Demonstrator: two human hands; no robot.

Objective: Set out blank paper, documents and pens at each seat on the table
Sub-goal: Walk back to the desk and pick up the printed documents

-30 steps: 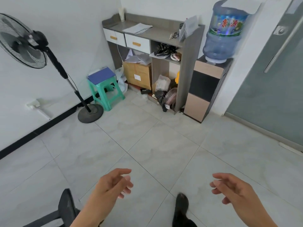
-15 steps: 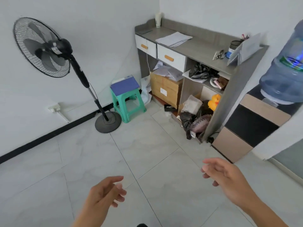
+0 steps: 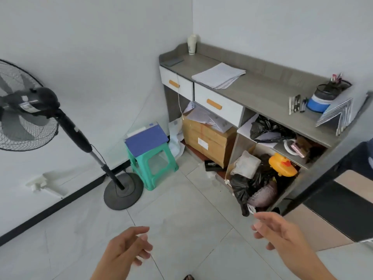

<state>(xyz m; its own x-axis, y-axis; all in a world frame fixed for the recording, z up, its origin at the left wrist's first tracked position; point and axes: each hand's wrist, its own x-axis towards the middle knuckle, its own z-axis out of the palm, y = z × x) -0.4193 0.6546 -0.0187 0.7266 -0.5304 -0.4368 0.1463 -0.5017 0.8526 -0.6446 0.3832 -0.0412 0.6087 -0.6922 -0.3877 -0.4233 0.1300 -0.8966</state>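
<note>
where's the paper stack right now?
Head view, upper centre: the paper stack lies on the grey cabinet top, above the wider drawer, between the white cup at the back-left corner and the blue pen pot.

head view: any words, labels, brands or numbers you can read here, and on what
No text can be read in this view.
Sticker on the fan motor: blurred.
White label on the cardboard box: too small.
Print on the white cup: blurred.
Print on the paper stack: too faint.
</note>
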